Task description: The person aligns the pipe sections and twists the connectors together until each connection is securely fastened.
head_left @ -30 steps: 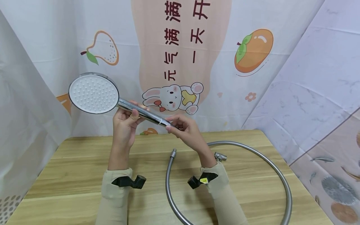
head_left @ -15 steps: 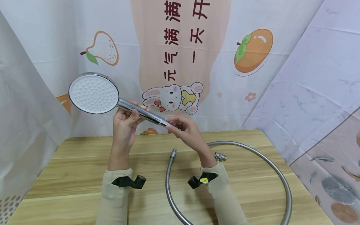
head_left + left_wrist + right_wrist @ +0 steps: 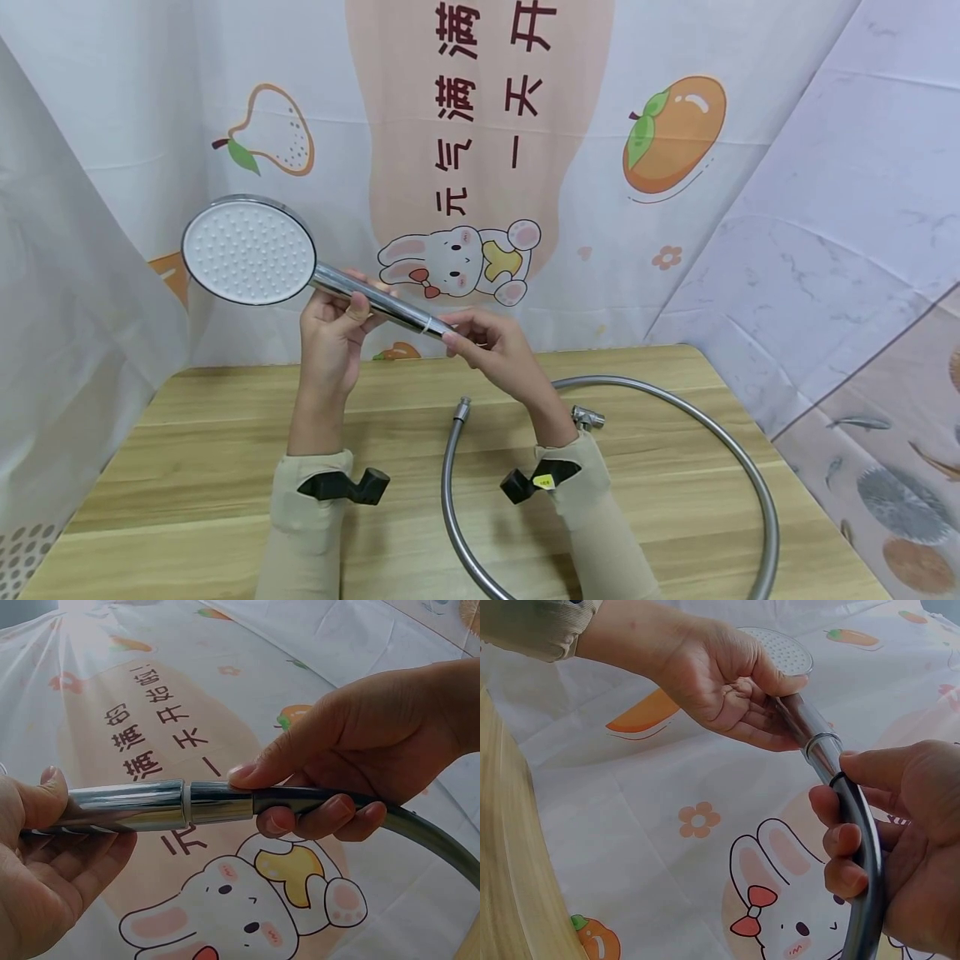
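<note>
Held up over the table in the head view is a chrome handheld shower head with a white, nubbed face, tilted with its face to the upper left. My left hand grips its handle, thumb in front and fingers behind. At the handle's lower end, my right hand pinches the chrome connector of a shower hose, its other fingers curled under the hose in the left wrist view. A thin pale ring shows between handle and connector.
The grey hose loops over the wooden table, its other end fitting lying between my forearms. A small chrome valve lies beside my right wrist. A printed curtain rises behind the table.
</note>
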{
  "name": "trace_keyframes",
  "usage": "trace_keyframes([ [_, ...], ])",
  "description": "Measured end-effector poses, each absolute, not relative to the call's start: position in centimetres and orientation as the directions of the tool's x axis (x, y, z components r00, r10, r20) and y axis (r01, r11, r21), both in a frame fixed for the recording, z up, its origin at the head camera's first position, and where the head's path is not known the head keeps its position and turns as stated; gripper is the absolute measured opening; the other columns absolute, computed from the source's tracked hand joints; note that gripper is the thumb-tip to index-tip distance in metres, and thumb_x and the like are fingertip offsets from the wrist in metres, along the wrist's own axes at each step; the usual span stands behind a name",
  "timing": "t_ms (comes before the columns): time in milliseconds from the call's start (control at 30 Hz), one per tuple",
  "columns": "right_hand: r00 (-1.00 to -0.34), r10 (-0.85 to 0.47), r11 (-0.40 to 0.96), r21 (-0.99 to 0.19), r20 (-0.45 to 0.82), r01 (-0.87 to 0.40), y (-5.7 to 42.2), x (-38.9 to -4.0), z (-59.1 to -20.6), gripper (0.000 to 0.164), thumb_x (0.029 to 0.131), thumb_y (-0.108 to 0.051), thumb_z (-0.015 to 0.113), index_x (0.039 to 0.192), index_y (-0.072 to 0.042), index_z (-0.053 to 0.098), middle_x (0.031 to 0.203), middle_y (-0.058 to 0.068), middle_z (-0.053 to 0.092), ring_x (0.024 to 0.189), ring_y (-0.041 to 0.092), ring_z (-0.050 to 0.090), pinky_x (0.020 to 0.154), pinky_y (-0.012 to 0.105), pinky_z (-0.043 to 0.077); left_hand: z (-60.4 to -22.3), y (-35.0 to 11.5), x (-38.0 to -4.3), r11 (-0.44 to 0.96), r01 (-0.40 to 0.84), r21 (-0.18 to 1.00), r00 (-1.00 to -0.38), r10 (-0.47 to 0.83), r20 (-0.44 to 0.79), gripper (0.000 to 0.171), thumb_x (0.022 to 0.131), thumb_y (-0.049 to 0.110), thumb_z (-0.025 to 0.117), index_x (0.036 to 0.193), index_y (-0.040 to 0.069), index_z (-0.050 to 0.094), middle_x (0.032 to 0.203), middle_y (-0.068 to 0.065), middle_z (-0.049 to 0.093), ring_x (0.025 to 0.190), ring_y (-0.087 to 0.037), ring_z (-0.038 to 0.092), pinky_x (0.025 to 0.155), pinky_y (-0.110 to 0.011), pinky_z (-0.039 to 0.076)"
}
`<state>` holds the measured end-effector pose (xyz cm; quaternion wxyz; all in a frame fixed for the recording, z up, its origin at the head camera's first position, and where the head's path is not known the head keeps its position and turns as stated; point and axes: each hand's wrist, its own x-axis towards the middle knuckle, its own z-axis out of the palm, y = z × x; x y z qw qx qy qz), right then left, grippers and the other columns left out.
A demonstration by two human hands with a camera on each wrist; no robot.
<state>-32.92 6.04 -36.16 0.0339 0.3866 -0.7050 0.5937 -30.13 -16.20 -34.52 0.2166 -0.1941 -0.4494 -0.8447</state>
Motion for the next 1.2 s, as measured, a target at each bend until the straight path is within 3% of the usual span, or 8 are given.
trace_keyframes([
  [200, -0.69, -0.509, -0.016, -0.807, 0.515, -0.591, 5.95, -33.01, -36.36, 0.033, 0.099, 0.0, 0.063, 0.131, 0.0, 0.06, 0.082, 0.022, 0.067, 0.058, 0.011, 0.046, 0.05, 0.021, 0.037, -34.52, -16.2, -30.05, -0.505, 0.539, 0.674, -0.832, -0.192, 0.521, 0.018, 0.093, 0.014, 0.066, 0.108, 0.005, 0.06, 0.093, -0.007, 0.075, 0.091, -0.021, 0.076, 0.083, -0.033, 0.064],
  [500, -0.675, -0.492, -0.06, -0.796, 0.549, -0.603, 5.95, -33.01, -36.45, 0.047, 0.094, 0.002, 0.068, 0.137, -0.005, 0.053, 0.082, 0.013, 0.063, 0.06, 0.013, 0.044, 0.053, 0.022, 0.035, -34.49, -16.13, -30.01, -0.496, 0.539, 0.68, -0.832, -0.189, 0.522, 0.02, 0.093, 0.015, 0.066, 0.109, 0.005, 0.059, 0.095, -0.007, 0.076, 0.092, -0.019, 0.076, 0.083, -0.032, 0.063],
  [900, -0.641, -0.505, -0.05, -0.761, 0.578, -0.647, 5.87, -33.22, -36.62, 0.032, 0.095, 0.003, 0.066, 0.125, -0.006, 0.059, 0.077, 0.013, 0.061, 0.061, 0.014, 0.044, 0.055, 0.023, 0.036, -34.48, -16.26, -30.12, -0.498, 0.551, 0.669, -0.823, -0.192, 0.534, 0.02, 0.093, 0.015, 0.066, 0.109, 0.005, 0.059, 0.094, -0.008, 0.076, 0.09, -0.02, 0.076, 0.082, -0.032, 0.064],
  [1200, -0.659, -0.493, -0.03, -0.768, 0.568, -0.639, 5.73, -33.06, -36.55, 0.029, 0.095, 0.002, 0.067, 0.123, -0.004, 0.061, 0.08, 0.015, 0.063, 0.063, 0.015, 0.046, 0.057, 0.022, 0.037, -34.52, -16.37, -30.1, -0.498, 0.548, 0.672, -0.826, -0.196, 0.529, 0.021, 0.092, 0.015, 0.067, 0.109, 0.004, 0.06, 0.094, -0.009, 0.075, 0.091, -0.02, 0.076, 0.082, -0.032, 0.064],
])
